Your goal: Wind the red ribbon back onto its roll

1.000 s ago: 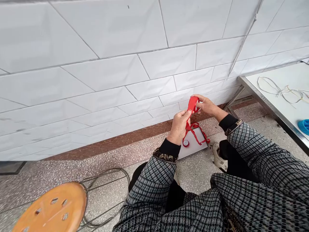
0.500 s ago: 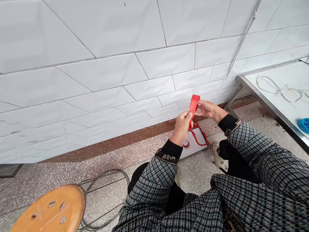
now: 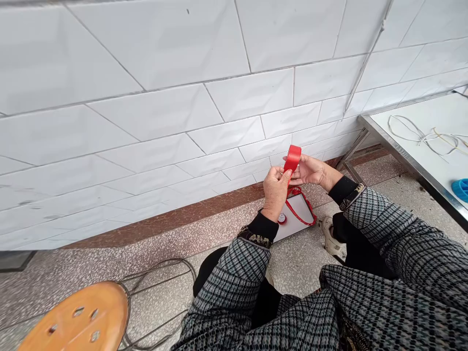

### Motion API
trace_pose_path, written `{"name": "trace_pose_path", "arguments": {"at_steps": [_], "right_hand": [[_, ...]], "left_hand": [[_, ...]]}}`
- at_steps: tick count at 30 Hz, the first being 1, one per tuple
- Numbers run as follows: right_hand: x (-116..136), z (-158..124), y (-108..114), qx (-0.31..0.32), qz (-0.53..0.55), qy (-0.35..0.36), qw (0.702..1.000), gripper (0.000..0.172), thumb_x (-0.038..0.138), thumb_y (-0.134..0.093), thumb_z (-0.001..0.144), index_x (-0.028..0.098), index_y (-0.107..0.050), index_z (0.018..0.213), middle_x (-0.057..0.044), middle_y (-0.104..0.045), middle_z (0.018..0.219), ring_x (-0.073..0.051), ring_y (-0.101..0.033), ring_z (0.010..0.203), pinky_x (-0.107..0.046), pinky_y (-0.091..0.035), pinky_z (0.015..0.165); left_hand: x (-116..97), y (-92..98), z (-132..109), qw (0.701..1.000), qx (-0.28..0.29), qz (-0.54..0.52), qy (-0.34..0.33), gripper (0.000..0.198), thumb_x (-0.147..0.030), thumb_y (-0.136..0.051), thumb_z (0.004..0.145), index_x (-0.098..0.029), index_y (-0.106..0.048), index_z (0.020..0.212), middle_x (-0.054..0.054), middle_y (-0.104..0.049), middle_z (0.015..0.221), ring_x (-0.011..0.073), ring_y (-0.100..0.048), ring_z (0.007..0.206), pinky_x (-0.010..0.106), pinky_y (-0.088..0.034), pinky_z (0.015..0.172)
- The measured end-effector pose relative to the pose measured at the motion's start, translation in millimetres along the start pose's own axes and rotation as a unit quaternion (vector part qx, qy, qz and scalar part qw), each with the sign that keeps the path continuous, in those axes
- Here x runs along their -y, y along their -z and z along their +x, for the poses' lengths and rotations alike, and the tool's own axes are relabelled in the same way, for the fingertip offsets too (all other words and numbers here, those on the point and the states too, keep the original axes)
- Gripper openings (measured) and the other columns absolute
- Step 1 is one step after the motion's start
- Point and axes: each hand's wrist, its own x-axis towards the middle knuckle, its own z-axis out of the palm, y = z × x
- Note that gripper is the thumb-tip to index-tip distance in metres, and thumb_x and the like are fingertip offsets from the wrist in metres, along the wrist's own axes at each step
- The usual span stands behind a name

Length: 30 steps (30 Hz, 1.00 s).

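A red ribbon (image 3: pixel 293 157) stands up in a loop between both hands, in front of the white tiled wall. My left hand (image 3: pixel 274 191) pinches the ribbon low down, thumb and fingers closed on it. My right hand (image 3: pixel 311 170) holds the loop from the right side, fingers curled against it. The ribbon's loose tail (image 3: pixel 302 216) trails down in a curl onto a white box (image 3: pixel 294 217) on the floor. A small red-rimmed round thing (image 3: pixel 281 219) lies on the box's left part.
An orange round stool (image 3: pixel 75 318) with a wire frame stands at lower left. A metal-edged white table (image 3: pixel 424 139) at right carries loose cords (image 3: pixel 420 134) and a blue thing (image 3: pixel 461 188). A shoe (image 3: pixel 331 238) rests on the speckled floor near the box.
The ribbon loop has been raised and turned more upright between the hands. Both hands shifted slightly up and closer together; the tail on the box has shortened.
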Motion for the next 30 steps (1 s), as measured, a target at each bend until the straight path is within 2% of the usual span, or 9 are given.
{"name": "trace_pose_path", "arguments": {"at_steps": [2,4,7,12,15,18,23,30], "right_hand": [[0.6,-0.8,0.3,-0.002,0.004,-0.007,1.0,0.014,0.029,-0.063,0.104,0.021,-0.062,0.092,-0.006,-0.077,0.082,-0.021,-0.077,0.077,-0.043,-0.068,0.088],[1.2,-2.0,-0.5,-0.013,0.004,-0.009,1.0,0.014,0.028,-0.06,0.104,0.021,-0.062,0.092,-0.007,-0.077,0.081,-0.021,-0.076,0.074,-0.041,-0.068,0.083],[1.7,-3.7,-2.6,-0.03,0.004,-0.01,0.999,0.015,0.026,-0.055,0.104,0.021,-0.062,0.092,-0.008,-0.076,0.078,-0.021,-0.075,0.07,-0.038,-0.067,0.079],[2.3,-5.6,-4.4,-0.032,0.006,-0.011,0.999,0.009,0.026,-0.057,0.1,0.021,-0.064,0.098,-0.005,-0.075,0.074,-0.022,-0.074,0.069,-0.043,-0.068,0.084],[3.3,-7.5,-5.2,-0.013,-0.002,-0.026,1.0,0.013,0.028,-0.056,0.101,0.02,-0.066,0.101,-0.007,-0.078,0.077,-0.022,-0.075,0.069,-0.042,-0.067,0.081],[3.7,-10.1,-6.3,0.002,-0.01,-0.047,0.999,0.016,0.03,-0.054,0.102,0.02,-0.067,0.101,-0.009,-0.08,0.08,-0.023,-0.077,0.068,-0.041,-0.067,0.078],[2.6,-12.9,-5.5,0.008,-0.01,-0.052,0.999,0.014,0.026,-0.056,0.099,0.019,-0.068,0.1,-0.008,-0.08,0.079,-0.024,-0.078,0.068,-0.046,-0.068,0.083],[-3.8,-12.2,0.6,0.067,-0.021,-0.045,0.997,0.018,0.025,-0.055,0.103,0.018,-0.071,0.108,-0.008,-0.081,0.082,-0.025,-0.081,0.073,-0.052,-0.07,0.082]], "left_hand": [[0.6,0.3,0.6,0.999,-0.015,0.027,-0.031,0.018,-0.021,-0.078,0.087,-0.021,-0.061,0.082,-0.007,-0.056,0.063,0.0103,-0.048,0.059,0.02,-0.04,0.061],[1.5,-0.2,0.4,0.998,-0.005,0.038,-0.04,0.018,-0.02,-0.076,0.089,-0.021,-0.06,0.08,-0.007,-0.053,0.062,0.0103,-0.046,0.06,0.02,-0.039,0.062],[4.7,-1.9,-0.4,1.0,0.021,0.011,-0.02,0.016,-0.023,-0.074,0.09,-0.02,-0.062,0.08,-0.006,-0.055,0.064,0.01,-0.046,0.058,0.021,-0.039,0.061],[10.1,-2.2,-0.4,0.999,0.039,-0.025,0.007,0.02,-0.029,-0.076,0.09,-0.02,-0.06,0.081,-0.008,-0.051,0.061,0.0082,-0.038,0.051,0.02,-0.034,0.055],[6.4,0.3,-0.6,0.999,0.028,-0.02,0.006,0.022,-0.027,-0.082,0.085,-0.022,-0.063,0.095,-0.011,-0.045,0.057,0.0084,-0.036,0.049,0.02,-0.031,0.053],[-0.9,3.7,-0.8,0.999,0.046,0.013,-0.017,0.036,-0.019,-0.085,0.082,-0.022,-0.071,0.115,-0.013,-0.04,0.055,0.0096,-0.036,0.05,0.021,-0.031,0.055],[-10.7,11.1,1.8,0.993,0.059,0.076,-0.065,0.04,-0.012,-0.081,0.079,-0.022,-0.081,0.118,-0.012,-0.038,0.054,0.0106,-0.038,0.054,0.023,-0.032,0.06],[-21.5,24.4,7.4,0.986,0.15,0.065,-0.022,0.045,-0.02,-0.086,0.074,-0.017,-0.079,0.118,-0.014,-0.032,0.052,0.0084,-0.028,0.052,0.024,-0.025,0.056]]}}
